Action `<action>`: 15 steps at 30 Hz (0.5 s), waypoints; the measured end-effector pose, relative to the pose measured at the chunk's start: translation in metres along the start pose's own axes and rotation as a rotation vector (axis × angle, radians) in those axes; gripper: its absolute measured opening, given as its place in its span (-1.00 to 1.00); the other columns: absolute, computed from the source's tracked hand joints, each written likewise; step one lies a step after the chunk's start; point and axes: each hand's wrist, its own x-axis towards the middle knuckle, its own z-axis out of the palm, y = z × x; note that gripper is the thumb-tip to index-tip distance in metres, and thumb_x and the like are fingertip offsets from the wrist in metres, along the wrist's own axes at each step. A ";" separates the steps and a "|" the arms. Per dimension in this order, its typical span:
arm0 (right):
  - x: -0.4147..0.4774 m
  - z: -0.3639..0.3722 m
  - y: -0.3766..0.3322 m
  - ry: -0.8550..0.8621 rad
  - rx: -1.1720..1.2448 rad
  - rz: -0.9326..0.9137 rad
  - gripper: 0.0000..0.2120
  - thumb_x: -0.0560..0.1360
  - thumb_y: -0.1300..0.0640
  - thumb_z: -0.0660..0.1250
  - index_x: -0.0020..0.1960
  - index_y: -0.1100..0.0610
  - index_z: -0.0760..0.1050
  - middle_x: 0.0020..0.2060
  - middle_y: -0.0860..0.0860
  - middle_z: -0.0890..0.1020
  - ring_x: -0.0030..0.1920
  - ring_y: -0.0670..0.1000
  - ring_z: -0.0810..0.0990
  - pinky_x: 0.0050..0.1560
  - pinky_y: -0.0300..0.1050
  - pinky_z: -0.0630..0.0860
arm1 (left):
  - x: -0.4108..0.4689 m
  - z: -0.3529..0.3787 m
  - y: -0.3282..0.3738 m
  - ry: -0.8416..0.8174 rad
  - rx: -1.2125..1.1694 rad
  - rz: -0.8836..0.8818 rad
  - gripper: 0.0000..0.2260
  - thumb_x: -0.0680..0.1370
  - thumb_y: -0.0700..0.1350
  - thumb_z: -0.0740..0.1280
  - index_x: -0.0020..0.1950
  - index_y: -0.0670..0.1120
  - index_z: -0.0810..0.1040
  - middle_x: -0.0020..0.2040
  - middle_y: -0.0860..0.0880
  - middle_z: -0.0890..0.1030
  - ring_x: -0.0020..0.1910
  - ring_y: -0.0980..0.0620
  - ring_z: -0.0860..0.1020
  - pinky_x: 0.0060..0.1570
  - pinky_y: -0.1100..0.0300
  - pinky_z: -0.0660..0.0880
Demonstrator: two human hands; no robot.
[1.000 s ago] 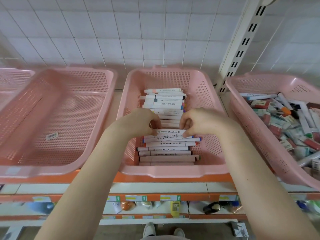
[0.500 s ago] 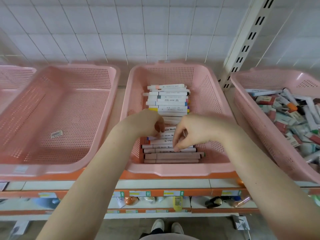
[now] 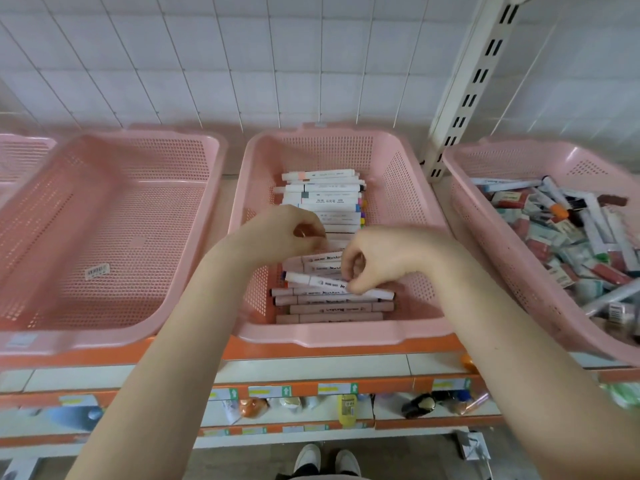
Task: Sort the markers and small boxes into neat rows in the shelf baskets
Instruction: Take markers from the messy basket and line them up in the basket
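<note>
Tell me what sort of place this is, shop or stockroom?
Probably a shop's stationery aisle: pink baskets of markers on an orange-edged shelf with price-label strips, and small bottles on the shelf below.

A white tiled wall (image 3: 207, 64) and slotted upright (image 3: 474, 84) stand at the back; small bottles (image 3: 347, 407) line the lower shelf (image 3: 433, 422).

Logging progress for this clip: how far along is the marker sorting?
Done: a row of markers lines the middle basket. In hand: the right hand pinches a white marker lying skewed across it; the left hand hovers curled nearby. Left: jumbled markers and boxes in the right basket.
</note>
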 end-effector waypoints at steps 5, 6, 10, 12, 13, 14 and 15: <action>0.003 -0.007 0.022 0.325 0.148 0.119 -0.92 0.39 0.01 0.42 -0.13 -0.04 0.57 -0.27 -0.16 0.67 -0.27 -0.12 0.63 -0.31 -0.30 0.43 | -0.005 -0.002 0.005 0.064 -0.077 -0.010 -0.87 0.50 0.10 0.35 -0.05 0.09 0.62 -0.24 0.15 0.60 -0.22 0.24 0.51 -0.24 0.42 0.34; 0.005 -0.006 0.025 0.366 0.161 0.126 -0.92 0.39 0.04 0.42 -0.11 -0.04 0.58 -0.20 -0.14 0.66 -0.21 -0.12 0.61 -0.28 -0.32 0.40 | -0.005 -0.003 0.005 0.059 -0.044 -0.008 -0.88 0.50 0.07 0.38 -0.02 0.09 0.62 -0.20 0.17 0.60 -0.19 0.22 0.52 -0.21 0.40 0.35; 0.007 -0.005 0.029 0.396 0.231 0.110 -0.89 0.44 0.11 0.41 -0.05 -0.04 0.57 -0.20 -0.19 0.57 -0.19 -0.23 0.53 -0.30 -0.41 0.33 | -0.002 -0.003 0.003 0.077 0.033 -0.042 -0.78 0.52 -0.04 0.37 0.16 0.03 0.62 0.04 0.08 0.63 0.02 0.11 0.52 0.04 0.31 0.35; 0.008 -0.004 0.028 0.367 0.218 0.107 -0.90 0.47 0.11 0.39 -0.02 -0.02 0.58 -0.17 -0.16 0.58 -0.17 -0.18 0.54 -0.29 -0.39 0.34 | 0.000 -0.001 0.003 0.045 0.087 -0.068 -0.77 0.54 -0.05 0.35 0.19 0.03 0.61 0.13 0.08 0.60 0.13 0.09 0.50 0.08 0.33 0.30; 0.009 -0.003 0.028 0.351 0.196 0.108 -0.90 0.48 0.11 0.39 -0.01 -0.01 0.59 -0.14 -0.13 0.59 -0.17 -0.16 0.54 -0.29 -0.37 0.36 | 0.000 0.000 0.003 0.018 0.122 -0.080 -0.77 0.54 -0.05 0.34 0.19 0.04 0.60 0.12 0.08 0.59 0.13 0.09 0.50 0.08 0.33 0.28; 0.011 -0.002 0.026 0.337 0.166 0.106 -0.90 0.48 0.11 0.39 0.00 0.01 0.59 -0.12 -0.11 0.60 -0.21 -0.16 0.54 -0.29 -0.34 0.38 | 0.001 0.001 0.002 -0.010 0.155 -0.090 -0.77 0.54 -0.05 0.35 0.18 0.05 0.61 0.09 0.08 0.59 0.09 0.10 0.49 0.06 0.32 0.29; 0.013 -0.001 0.024 0.322 0.138 0.101 -0.89 0.48 0.11 0.39 0.01 0.02 0.60 -0.10 -0.09 0.60 -0.25 -0.17 0.52 -0.31 -0.32 0.40 | 0.001 0.002 0.002 -0.040 0.187 -0.097 -0.78 0.53 -0.06 0.36 0.16 0.05 0.62 0.04 0.08 0.60 0.03 0.12 0.47 0.04 0.31 0.31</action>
